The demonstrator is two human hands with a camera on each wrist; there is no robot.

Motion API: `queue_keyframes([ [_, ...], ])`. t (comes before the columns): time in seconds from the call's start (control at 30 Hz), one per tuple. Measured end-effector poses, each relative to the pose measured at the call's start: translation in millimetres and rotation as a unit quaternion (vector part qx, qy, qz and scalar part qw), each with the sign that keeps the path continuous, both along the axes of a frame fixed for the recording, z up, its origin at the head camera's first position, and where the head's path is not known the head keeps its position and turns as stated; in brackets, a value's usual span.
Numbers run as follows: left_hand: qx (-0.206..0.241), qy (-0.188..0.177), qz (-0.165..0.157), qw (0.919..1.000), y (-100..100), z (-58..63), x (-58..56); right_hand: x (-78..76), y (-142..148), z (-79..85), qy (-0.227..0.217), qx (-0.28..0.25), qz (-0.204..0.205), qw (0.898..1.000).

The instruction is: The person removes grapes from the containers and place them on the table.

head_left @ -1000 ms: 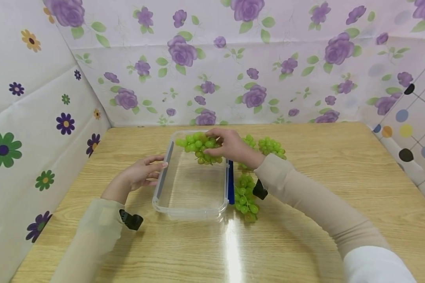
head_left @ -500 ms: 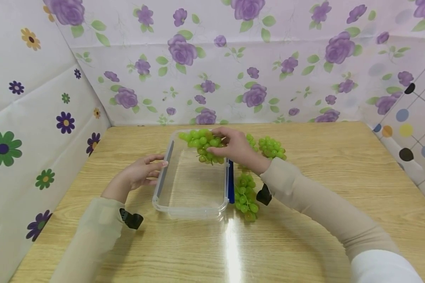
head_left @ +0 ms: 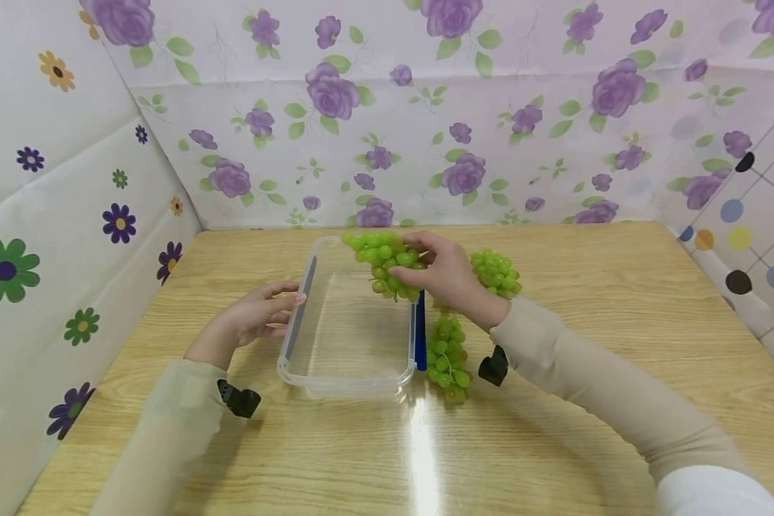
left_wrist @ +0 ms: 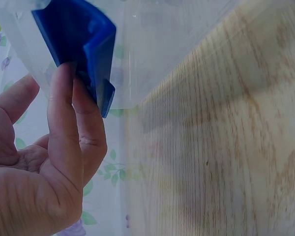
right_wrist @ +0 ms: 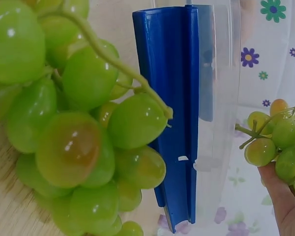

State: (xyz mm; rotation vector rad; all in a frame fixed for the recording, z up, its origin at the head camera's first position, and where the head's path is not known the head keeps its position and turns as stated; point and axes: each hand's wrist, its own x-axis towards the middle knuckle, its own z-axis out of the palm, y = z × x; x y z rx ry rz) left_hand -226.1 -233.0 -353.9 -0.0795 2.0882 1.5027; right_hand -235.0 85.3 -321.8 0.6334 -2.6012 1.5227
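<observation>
A clear plastic food container (head_left: 355, 383) stands on the table without a lid, with blue latch flaps hanging at its sides. My left hand (head_left: 261, 315) is at its left side; in the left wrist view the fingertips touch a blue flap (left_wrist: 96, 46), fingers loosely extended. My right hand (head_left: 448, 272) pinches a bunch of green grapes (head_left: 387, 261) between thumb and fingers, above the container's far right part. Beside the right flap (head_left: 421, 333) lies a second grape bunch (head_left: 448, 362). Another bunch (head_left: 495, 272) sits farther back, partly behind the right hand.
Floral cloth (head_left: 419, 122) rises behind the wooden table (head_left: 587, 287), and more patterned cloth (head_left: 71, 215) stands at the left. A dotted cloth (head_left: 748, 236) hangs on the right. Light glares off the wood in front of the container.
My right hand has shifted to the right with its grapes, from over the container's middle toward its right edge, covering grapes behind it. The left hand and container stay put.
</observation>
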Motion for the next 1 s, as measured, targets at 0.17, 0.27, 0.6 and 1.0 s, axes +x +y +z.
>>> queue_keyframes([
  [0.17, 0.0, -0.001, 0.0, 1.0, 0, 0.0, 0.4, 2.4, 5, 1.1, 0.002, -0.019, 0.001, 1.0],
  [0.27, -0.002, 0.0, 0.002, 1.0, -1, -0.1, 0.5, 4.8, 8, 2.5, -0.005, -0.022, -0.005, 1.0],
  [0.6, -0.001, 0.004, 0.001, 1.0, 0, -1.0, 0.0, 9.5, 19, 3.8, -0.019, -0.033, -0.019, 0.999],
  [1.0, 0.005, 0.0, 0.004, 1.0, -1, -0.7, 0.0, 13.2, 37, -3.5, -0.017, -0.039, -0.039, 0.998],
])
